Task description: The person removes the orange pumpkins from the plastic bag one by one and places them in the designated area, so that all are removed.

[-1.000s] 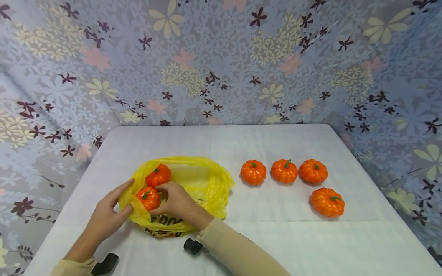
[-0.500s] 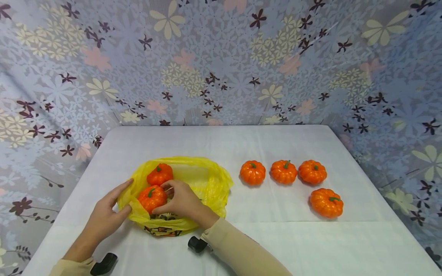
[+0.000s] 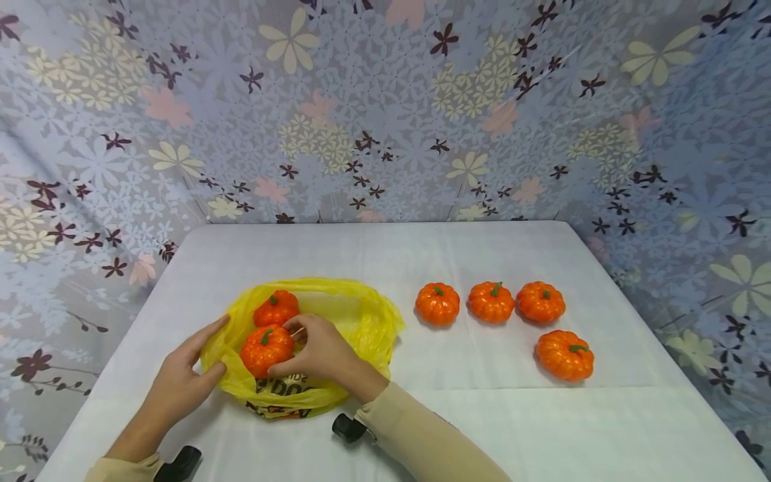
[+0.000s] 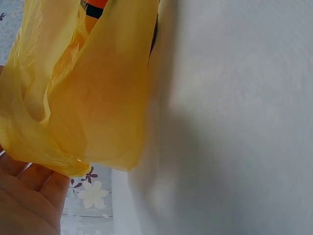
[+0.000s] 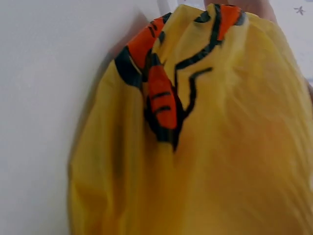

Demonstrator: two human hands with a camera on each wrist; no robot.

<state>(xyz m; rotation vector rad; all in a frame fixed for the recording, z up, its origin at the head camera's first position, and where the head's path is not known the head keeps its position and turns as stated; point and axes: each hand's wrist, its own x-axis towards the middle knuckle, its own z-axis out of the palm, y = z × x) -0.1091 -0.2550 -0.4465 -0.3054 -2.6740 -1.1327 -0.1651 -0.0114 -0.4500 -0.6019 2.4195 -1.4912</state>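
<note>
A yellow plastic bag (image 3: 367,328) lies with its mouth spread on the table in the head view. Two small orange pumpkins with green stems sit in its left part. My right hand (image 3: 325,355) reaches into the bag and grips the nearer pumpkin (image 3: 264,353) from its right side, thumb in front and fingers behind. Just behind it lies the other pumpkin (image 3: 275,308). At the bag's left side, my left hand (image 3: 181,381) touches the plastic with thumb and fingers spread apart. The left wrist view shows those fingers (image 4: 51,188) nearly straight, their tips hidden by the bag.
To the right of the bag stand more orange pumpkins: one nearest the bag (image 3: 438,304), two close together, and one (image 3: 564,356) nearer the front. A white cloth (image 3: 470,428) covers the table. Flowered fabric (image 3: 385,107) hangs behind it.
The nearer pumpkin in the bag has shifted slightly right and turned a little, with my right hand moving along. My left hand has stayed at the bag's side.
</note>
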